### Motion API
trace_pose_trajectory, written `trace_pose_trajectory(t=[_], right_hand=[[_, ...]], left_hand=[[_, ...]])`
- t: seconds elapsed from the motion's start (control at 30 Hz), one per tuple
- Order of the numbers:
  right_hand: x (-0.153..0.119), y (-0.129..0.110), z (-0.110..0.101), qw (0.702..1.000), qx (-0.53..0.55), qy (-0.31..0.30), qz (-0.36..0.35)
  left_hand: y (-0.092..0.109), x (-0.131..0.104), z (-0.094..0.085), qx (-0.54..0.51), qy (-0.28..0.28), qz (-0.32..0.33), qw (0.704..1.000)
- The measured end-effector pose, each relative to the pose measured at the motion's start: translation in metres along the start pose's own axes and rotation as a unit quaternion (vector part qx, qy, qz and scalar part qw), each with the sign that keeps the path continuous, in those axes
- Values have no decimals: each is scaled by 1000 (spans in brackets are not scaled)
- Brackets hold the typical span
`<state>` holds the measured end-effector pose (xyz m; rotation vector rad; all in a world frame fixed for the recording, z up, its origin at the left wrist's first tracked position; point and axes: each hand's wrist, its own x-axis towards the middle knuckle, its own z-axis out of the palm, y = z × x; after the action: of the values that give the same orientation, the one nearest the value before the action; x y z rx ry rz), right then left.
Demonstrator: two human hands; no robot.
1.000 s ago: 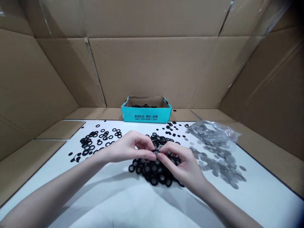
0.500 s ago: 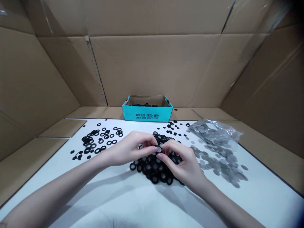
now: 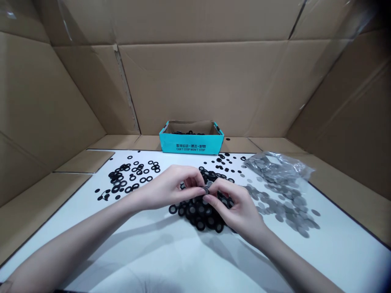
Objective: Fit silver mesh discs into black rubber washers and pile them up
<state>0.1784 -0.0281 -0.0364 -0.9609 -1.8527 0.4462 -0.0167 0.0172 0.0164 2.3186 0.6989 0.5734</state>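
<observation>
The left hand [image 3: 175, 187] and right hand [image 3: 236, 201] both pinch one black ring [image 3: 207, 191] between thumb and forefinger, above the heap of disc-filled rings [image 3: 200, 211] midway between the white table's [image 3: 171, 260] side edges. The step looks like seating a gray disc [image 3: 205, 189] in it; next calls for even thumb pressure around the rim.

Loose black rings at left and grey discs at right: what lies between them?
The head view shows a heap of grey-centred black rings, partly hidden by the left hand and right hand; small black pieces lie beyond.
</observation>
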Motion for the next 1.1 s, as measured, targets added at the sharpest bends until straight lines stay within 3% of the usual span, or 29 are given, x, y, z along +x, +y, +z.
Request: trace_pose_trajectory(t=[0.33, 0.53, 0.9, 1.1], right_hand=[[3, -1, -11, 997, 30, -74, -20], [3, 2, -12, 996, 31, -88, -11], [1, 7, -5, 998, -32, -57, -19], [2, 6, -9, 999, -40, -33, -11]], left_hand=[[4, -1, -7, -3, -83, -18, 996], [0, 0, -8, -14, -103, -21, 994], [3, 1, 0, 102, -55, 0, 993], [0, 2, 3, 6, -3, -3, 1000]])
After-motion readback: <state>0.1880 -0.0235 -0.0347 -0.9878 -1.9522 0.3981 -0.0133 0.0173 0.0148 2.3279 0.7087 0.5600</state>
